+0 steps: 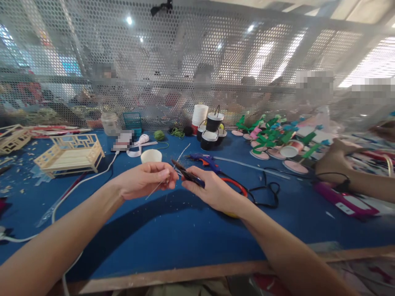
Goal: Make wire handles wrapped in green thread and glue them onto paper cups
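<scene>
My left hand (148, 179) pinches a thin wire (154, 190) between thumb and fingers. The wire slants up to the right, and a twisted length (184, 151) shows beyond the hand. My right hand (212, 190) is wrapped round a pair of pliers (191, 176), whose dark jaws point up and left to the wire near my left fingertips. Whether the jaws are closed on the wire I cannot make out. Just behind my left hand stands a white paper cup (151, 156). A blue and orange glue gun (205, 161) lies beyond my right hand.
A small wooden bed frame (72, 152) and a white cable (77, 187) are at left. Black cups (209, 140) and green paper plants on pink discs (260, 154) stand at the back. At right, another person's arm (354, 174) reaches in near a purple box (344, 201).
</scene>
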